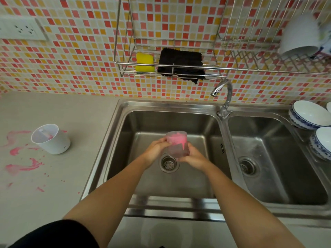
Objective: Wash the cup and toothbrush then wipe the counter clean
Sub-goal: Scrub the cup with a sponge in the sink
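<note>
A clear cup (pixel 177 144) smeared with pink paste is held over the left basin of the steel sink (pixel 125 122), above the drain. My left hand (pixel 156 148) grips its left side near the rim. My right hand (pixel 194 156) grips its lower right side. A white holder cup (pixel 51 141) stands on the counter (pixel 53 185) at the left, with what looks like a toothbrush inside it. Pink smears (pixel 23 167) cover the counter to the left of that holder.
The faucet (pixel 223 97) stands between the two basins; no water runs. A wire rack on the tiled wall holds a yellow sponge (pixel 145 62) and a dark cloth (pixel 180 64). Blue-rimmed bowls (pixel 309 114) sit right of the sink. A wall socket (pixel 22 29) is at top left.
</note>
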Demonstrator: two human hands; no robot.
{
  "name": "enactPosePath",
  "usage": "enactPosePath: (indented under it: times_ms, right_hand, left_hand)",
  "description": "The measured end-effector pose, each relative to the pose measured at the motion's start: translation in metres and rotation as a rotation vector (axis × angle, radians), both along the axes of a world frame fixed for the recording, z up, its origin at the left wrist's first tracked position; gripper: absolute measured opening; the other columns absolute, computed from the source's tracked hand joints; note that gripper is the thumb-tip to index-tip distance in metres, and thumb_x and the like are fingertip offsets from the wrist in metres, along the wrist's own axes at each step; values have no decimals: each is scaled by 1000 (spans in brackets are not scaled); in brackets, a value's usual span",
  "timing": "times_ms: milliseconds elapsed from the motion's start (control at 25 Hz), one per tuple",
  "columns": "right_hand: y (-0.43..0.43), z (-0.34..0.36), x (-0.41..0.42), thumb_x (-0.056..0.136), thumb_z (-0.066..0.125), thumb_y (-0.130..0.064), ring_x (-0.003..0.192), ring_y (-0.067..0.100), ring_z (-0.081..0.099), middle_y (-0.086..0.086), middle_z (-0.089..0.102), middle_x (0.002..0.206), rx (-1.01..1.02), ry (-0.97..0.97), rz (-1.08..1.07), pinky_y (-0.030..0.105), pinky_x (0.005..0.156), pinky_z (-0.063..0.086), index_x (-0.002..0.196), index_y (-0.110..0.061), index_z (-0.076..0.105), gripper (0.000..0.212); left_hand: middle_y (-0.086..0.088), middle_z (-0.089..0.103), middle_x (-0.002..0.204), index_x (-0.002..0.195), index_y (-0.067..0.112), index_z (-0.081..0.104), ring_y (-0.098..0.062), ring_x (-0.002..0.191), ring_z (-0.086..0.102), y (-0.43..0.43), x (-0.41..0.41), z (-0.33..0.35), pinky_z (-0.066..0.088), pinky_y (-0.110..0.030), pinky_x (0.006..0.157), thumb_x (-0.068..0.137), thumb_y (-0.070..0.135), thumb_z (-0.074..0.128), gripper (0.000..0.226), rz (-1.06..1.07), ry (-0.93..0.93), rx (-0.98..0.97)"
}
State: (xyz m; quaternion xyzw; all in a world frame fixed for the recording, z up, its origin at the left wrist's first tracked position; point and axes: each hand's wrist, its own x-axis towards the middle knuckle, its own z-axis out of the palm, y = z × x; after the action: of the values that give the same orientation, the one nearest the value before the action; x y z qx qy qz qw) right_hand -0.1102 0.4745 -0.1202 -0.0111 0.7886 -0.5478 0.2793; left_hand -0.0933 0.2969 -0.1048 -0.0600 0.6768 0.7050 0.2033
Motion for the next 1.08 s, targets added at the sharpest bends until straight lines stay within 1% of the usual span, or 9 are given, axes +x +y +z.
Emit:
enactPosePath:
  times_ms: [80, 120, 240, 400, 520, 600, 760, 960, 1080]
  right_hand:
    - [1, -2, -1, 69, 64, 16, 110, 24, 59, 12, 59, 123, 7, 22, 15, 40, 99, 46, 132, -12, 36, 74]
    - [1, -3, -2, 70, 59, 19, 110, 24, 59, 11, 58, 124, 14, 34, 20, 37, 98, 47, 135, -12, 35, 76]
    - [3, 1, 1, 72, 39, 28, 98, 15, 58, 8, 54, 116, 41, 57, 65, 11, 77, 47, 143, -13, 21, 83]
    - [14, 0, 3, 72, 31, 31, 106, 17, 53, 14, 53, 119, 53, 69, 106, 4, 68, 44, 143, -5, 21, 81]
    - [25, -8, -1, 69, 35, 26, 119, 20, 53, 9, 54, 126, 153, 117, 133, 8, 76, 46, 142, -7, 30, 80]
    - [33, -9, -7, 69, 40, 20, 123, 21, 51, 9, 55, 131, 251, 166, 162, 20, 88, 48, 140, -11, 37, 77]
    - [48, -9, -17, 75, 46, 11, 122, 22, 52, 8, 55, 130, 418, 173, 127, 33, 102, 43, 137, -11, 44, 66]
    - [82, -6, -36, 76, 57, 4, 113, 31, 56, 15, 57, 124, 545, 243, -261, 37, 97, 48, 132, -11, 47, 59]
    - [103, 12, -62, 81, 59, 1, 125, 35, 43, 22, 43, 137, 557, 268, -454, 37, 107, 37, 140, 0, 31, 65]
  left_hand:
    - [-2, 63, 123, 129, 15, 53, -12, 112, 58, 7, -2, 2, 45, -19, 92, 85, 33, 62, 48, 0, 5, -69]
    - [-3, 63, 121, 129, 14, 52, -12, 109, 60, 12, -2, 3, 48, -18, 88, 82, 36, 65, 54, 29, 13, -98]
    - [-5, 64, 118, 127, 14, 51, -16, 103, 64, 26, -2, 0, 53, -28, 87, 60, 52, 76, 81, 153, 15, -145]
    - [-4, 62, 115, 122, 13, 49, -18, 104, 61, 36, -2, -4, 52, -36, 92, 65, 32, 84, 70, 258, -18, -194]
    - [-3, 61, 109, 115, 14, 47, -17, 99, 60, 45, -2, 1, 52, -29, 87, 65, 16, 84, 62, 286, -12, -221]
    - [-2, 60, 104, 110, 16, 47, -16, 95, 59, 53, -5, 4, 50, -25, 85, 65, 6, 83, 58, 280, -14, -255]
    - [3, 58, 102, 105, 28, 44, -16, 96, 56, 56, -10, 1, 47, -27, 86, 54, 14, 89, 69, 200, 4, -443]
    - [3, 60, 108, 109, 31, 42, -19, 101, 59, 67, -24, -6, 51, -35, 91, 46, 24, 91, 80, 155, 15, -489]
    - [0, 59, 114, 118, 28, 41, -20, 104, 59, 80, -38, 5, 51, -31, 88, 49, 26, 90, 85, 159, 43, -510]
